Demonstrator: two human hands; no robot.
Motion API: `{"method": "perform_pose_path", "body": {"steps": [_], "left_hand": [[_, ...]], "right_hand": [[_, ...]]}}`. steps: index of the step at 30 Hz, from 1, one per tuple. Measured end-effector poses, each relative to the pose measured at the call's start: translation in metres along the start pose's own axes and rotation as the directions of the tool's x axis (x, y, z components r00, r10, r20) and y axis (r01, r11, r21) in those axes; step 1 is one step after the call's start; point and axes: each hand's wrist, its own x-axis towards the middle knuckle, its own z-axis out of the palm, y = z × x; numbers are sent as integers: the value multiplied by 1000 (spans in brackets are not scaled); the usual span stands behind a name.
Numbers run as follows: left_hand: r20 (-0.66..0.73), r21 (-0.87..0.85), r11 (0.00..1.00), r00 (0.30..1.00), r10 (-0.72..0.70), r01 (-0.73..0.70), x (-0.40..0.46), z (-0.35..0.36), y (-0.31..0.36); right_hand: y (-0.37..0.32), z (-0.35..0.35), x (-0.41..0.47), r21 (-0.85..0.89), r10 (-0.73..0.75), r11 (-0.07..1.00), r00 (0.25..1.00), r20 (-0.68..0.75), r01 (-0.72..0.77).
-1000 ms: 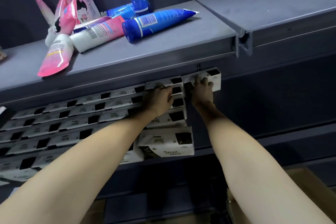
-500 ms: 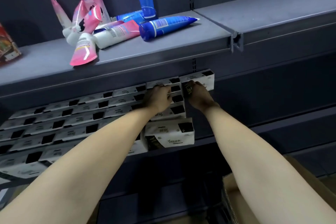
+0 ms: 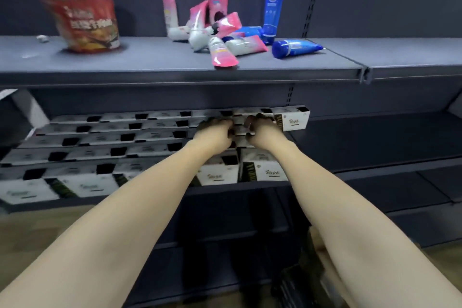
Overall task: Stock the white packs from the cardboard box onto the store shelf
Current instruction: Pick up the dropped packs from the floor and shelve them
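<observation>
Left hand: the left hand reaches to the top of the stack, fingers curled onto the white rectangular paper packs there; whether it grips one pack or only presses on it, I cannot tell.
Right hand: the right hand sits just at 3 o'clock of the left, fingers curled over the edge of a pack in the top rows; its grip looks clamped on that pack, though blur hides the fingertips.
Packs: they lie in tiered rows on the dark grey metal store shelf, filling its span from 9 o'clock to the middle; the end pack stands just at 3 o'clock of the right hand.
Box: a corner of the brown cardboard box shows at 5 o'clock, under the right forearm.
Upper shelf: a red round noodle cup at 11 o'clock; pink plastic tubes and blue plastic tubes heaped at 12 o'clock.
</observation>
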Motion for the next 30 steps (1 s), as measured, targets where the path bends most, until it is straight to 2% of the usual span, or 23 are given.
{"method": "perform_pose_path", "body": {"steps": [4,7,9,13,20,24,28,30], "left_hand": [[2,92,996,1000,11,-11,-59,-22,-53],[7,146,989,1000,-13,12,-103,-34,-96],[41,163,986,998,-50,43,-135,-37,-126],[93,109,980,980,-177,167,-198,-30,-191],[193,31,913,893,-405,407,-299,27,-279],[278,-10,822,791,-545,569,-345,67,-315],[392,-10,657,607,-691,754,-394,117,-349],[448,-16,561,507,-736,828,-415,140,-360]], "right_hand": [[-73,18,-30,24,-70,997,996,55,68],[-125,38,-51,-51,-210,975,973,90,215],[-157,57,-62,-32,-286,956,952,109,291],[-219,105,-81,7,-380,922,904,198,386],[-300,210,-104,20,-510,833,751,420,553],[-337,276,-111,56,-540,782,631,557,621],[-365,355,-116,86,-517,752,504,692,653],[-373,392,-117,102,-502,756,473,724,646]]}}
